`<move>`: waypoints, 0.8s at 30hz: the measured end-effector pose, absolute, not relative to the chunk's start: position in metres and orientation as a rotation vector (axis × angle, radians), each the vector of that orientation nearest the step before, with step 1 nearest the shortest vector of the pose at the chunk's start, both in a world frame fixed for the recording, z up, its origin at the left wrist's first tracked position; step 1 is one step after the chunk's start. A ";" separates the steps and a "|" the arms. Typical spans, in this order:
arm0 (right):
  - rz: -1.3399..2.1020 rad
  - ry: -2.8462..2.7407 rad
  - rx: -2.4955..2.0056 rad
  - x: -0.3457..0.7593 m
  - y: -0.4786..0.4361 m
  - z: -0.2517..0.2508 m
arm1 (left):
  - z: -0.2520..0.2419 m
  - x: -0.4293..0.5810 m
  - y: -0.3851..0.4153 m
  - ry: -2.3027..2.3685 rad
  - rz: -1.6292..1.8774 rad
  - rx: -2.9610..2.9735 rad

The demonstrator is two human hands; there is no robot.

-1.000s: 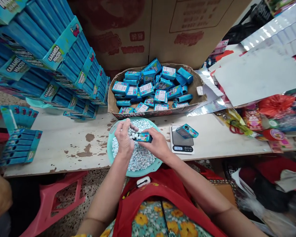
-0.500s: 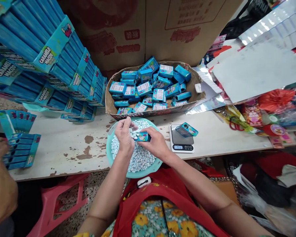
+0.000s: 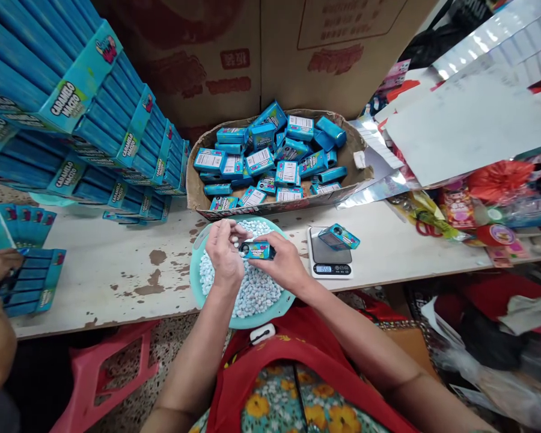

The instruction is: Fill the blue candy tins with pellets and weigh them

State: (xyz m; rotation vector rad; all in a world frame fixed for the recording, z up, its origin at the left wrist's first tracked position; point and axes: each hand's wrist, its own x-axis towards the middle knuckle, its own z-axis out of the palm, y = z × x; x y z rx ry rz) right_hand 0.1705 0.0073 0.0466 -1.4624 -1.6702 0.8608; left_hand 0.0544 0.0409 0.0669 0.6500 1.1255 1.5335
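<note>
Between the fingers of my right hand (image 3: 282, 260) is a small blue candy box (image 3: 258, 250), lying level with its round hole facing left. My left hand (image 3: 225, 252) is curled at that end of the box, with a few small white candies (image 3: 235, 240) at its fingertips. Both hands are over a turquoise basin (image 3: 197, 282) filled with pale candies (image 3: 256, 294). To the right, another blue box (image 3: 339, 236) rests tilted on a small digital scale (image 3: 331, 261), whose display is lit.
Behind the basin, a cut-down cardboard box (image 3: 198, 198) holds many blue boxes. Tall stacks of filled display trays (image 3: 81, 90) rise at the left. A co-worker's hand (image 3: 0, 264) touches a display tray (image 3: 38, 282). Papers (image 3: 469, 132) and packages crowd the right.
My left fingers have drawn slightly back from the box, uncovering its hole, and fewer candies show there. At the left, the co-worker's hand has reached onto the display tray. The view has shifted slightly.
</note>
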 end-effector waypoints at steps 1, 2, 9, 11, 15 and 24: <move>0.873 -1.658 -1.456 0.171 0.008 0.045 | 0.067 0.054 0.041 1.111 1.533 0.654; 0.880 -1.645 -1.451 0.170 0.009 0.044 | 0.066 0.053 0.041 1.094 1.531 0.662; 0.894 -1.596 -1.360 0.164 0.008 0.038 | 0.066 0.054 0.044 1.055 1.501 0.809; 0.902 -1.581 -1.340 0.164 0.008 0.035 | 0.069 0.057 0.042 1.051 1.476 0.872; 0.904 -1.505 -1.371 0.175 0.005 0.034 | 0.069 0.057 0.042 1.060 1.501 0.943; 0.922 -1.371 -1.343 0.218 -0.030 0.042 | -0.039 0.040 0.058 1.596 0.685 1.999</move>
